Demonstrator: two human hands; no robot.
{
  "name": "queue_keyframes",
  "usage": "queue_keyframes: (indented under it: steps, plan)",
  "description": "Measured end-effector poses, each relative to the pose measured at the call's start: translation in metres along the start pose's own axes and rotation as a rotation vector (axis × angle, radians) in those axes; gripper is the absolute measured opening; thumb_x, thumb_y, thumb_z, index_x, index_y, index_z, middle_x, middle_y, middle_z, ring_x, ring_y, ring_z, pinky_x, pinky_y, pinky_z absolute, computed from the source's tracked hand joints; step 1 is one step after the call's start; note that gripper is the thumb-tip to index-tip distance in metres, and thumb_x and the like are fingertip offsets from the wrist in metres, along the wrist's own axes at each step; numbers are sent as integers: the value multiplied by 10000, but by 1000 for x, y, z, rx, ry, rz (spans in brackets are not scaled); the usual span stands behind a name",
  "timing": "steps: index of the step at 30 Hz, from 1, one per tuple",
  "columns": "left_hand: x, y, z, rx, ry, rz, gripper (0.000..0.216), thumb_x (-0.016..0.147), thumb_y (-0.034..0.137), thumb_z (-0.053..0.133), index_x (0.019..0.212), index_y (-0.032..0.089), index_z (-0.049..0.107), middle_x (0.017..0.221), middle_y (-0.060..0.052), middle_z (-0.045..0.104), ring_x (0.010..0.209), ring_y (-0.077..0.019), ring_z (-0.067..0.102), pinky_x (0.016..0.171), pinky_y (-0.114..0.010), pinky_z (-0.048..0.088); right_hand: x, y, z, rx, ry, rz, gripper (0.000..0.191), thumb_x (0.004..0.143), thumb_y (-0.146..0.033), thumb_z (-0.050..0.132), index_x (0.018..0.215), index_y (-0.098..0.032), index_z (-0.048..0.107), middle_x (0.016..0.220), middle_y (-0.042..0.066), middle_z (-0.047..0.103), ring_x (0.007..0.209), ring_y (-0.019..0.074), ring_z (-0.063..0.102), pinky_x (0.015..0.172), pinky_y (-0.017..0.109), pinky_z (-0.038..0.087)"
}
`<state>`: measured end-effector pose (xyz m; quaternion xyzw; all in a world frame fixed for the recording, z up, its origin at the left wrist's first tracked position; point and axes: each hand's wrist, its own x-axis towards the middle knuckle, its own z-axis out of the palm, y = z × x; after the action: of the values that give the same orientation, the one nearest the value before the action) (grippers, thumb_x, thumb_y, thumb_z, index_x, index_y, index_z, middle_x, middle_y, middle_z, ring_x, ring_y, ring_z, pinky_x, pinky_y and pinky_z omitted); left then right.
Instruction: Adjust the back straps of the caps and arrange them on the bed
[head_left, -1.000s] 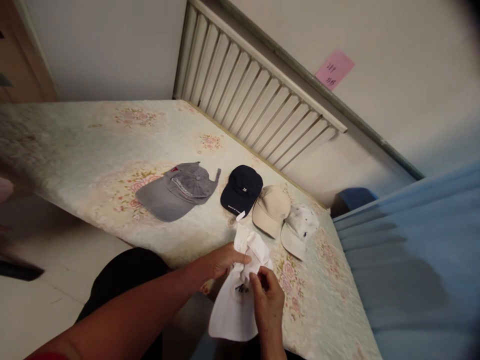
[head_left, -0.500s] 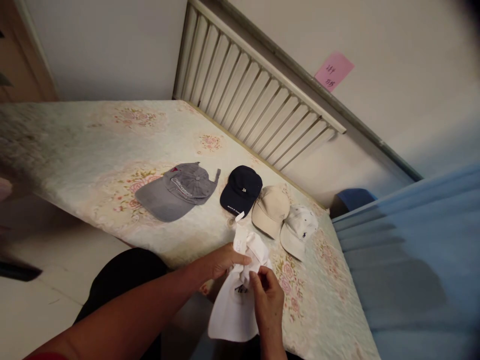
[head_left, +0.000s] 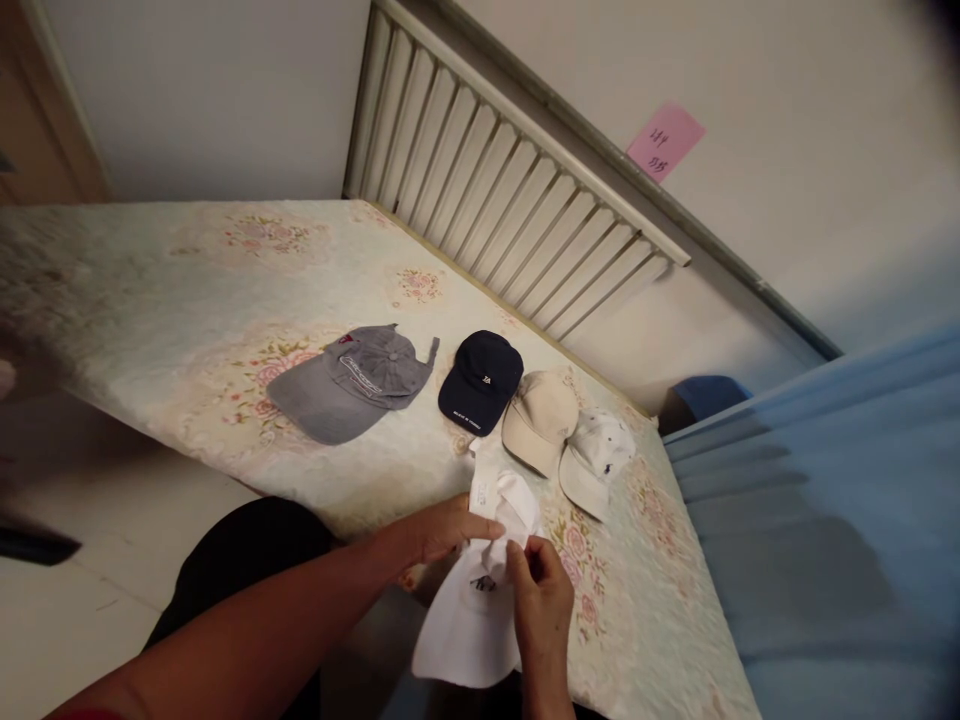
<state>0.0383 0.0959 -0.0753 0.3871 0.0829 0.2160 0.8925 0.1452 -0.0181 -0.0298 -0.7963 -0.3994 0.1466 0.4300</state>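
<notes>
A bare mattress (head_left: 187, 270) with a pale floral quilted cover fills most of the view, running from the left edge to the lower right. Behind it stands a slatted headboard (head_left: 510, 190) against a plain wall that carries a pink sticky note (head_left: 665, 140). A blue curtain or sheet (head_left: 825, 520) hangs along the right side.

Four caps lie flat on the mattress in a loose row, crowns up and brims toward the near edge, which keeps each one in plain sight. From left: a grey baseball cap (head_left: 352, 382), the largest and set a little apart; a navy cap (head_left: 480, 380); a beige cap (head_left: 538, 420); and a white speckled cap (head_left: 596, 458), its crown tucked against the beige one so the two touch or overlap.

Nearer the viewer, at the mattress edge, both hands grip a fifth, a white cap (head_left: 469, 615) with a small dark logo. The left hand (head_left: 442, 528) pinches the bunched fabric of the crown from the left. The right hand (head_left: 544, 600) closes its fingertips on the same bunched part from below (the two hands almost meet there). The brim hangs down past the mattress edge, so the cap is held up rather than resting flat. A small white tag (head_left: 484, 492) sticks up from it.

No box, bag or other container shows.
</notes>
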Motion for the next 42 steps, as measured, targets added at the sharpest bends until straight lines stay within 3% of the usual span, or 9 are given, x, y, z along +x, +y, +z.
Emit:
queue_keyframes:
  steps: [13, 22, 27, 36, 42]
  plan:
    - [1, 10, 7, 29, 86, -24, 373, 586, 146, 697, 954, 88, 680, 816, -54, 689, 786, -212, 601, 794, -333, 452, -4, -1, 5, -34, -34, -55, 304, 776, -448, 580, 619, -212, 471, 566, -62, 411, 554, 126, 422, 529, 236, 342]
    - [2, 6, 6, -21, 112, -18, 351, 618, 147, 704, 962, 82, 680, 834, -66, 689, 798, -224, 603, 767, -329, 459, -4, 3, 3, -4, -52, -53, 267, 771, -447, 595, 691, -193, 569, 604, -42, 483, 583, 138, 476, 543, 238, 391]
    - [4, 1, 2, -103, 48, -2, 387, 625, 172, 712, 992, 63, 654, 858, -88, 685, 751, -199, 610, 751, -336, 471, -3, 3, 2, 27, -43, -48, 259, 770, -441, 598, 743, -184, 609, 625, -22, 553, 601, 154, 522, 562, 247, 424]
    - [1, 5, 6, -144, 51, -27, 392, 608, 155, 716, 987, 72, 661, 846, -98, 693, 816, -253, 629, 807, -388, 474, -3, 5, -1, 43, 11, -7, 316, 812, -459, 520, 905, -181, 638, 769, 37, 673, 683, 192, 601, 664, 305, 471]
    - [1, 4, 5, -161, 14, -32, 398, 608, 159, 721, 992, 84, 651, 894, -109, 688, 830, -246, 632, 814, -397, 475, -3, 14, 2, 42, 92, -41, 297, 772, -395, 588, 970, -179, 640, 941, 82, 693, 847, 228, 638, 770, 343, 490]
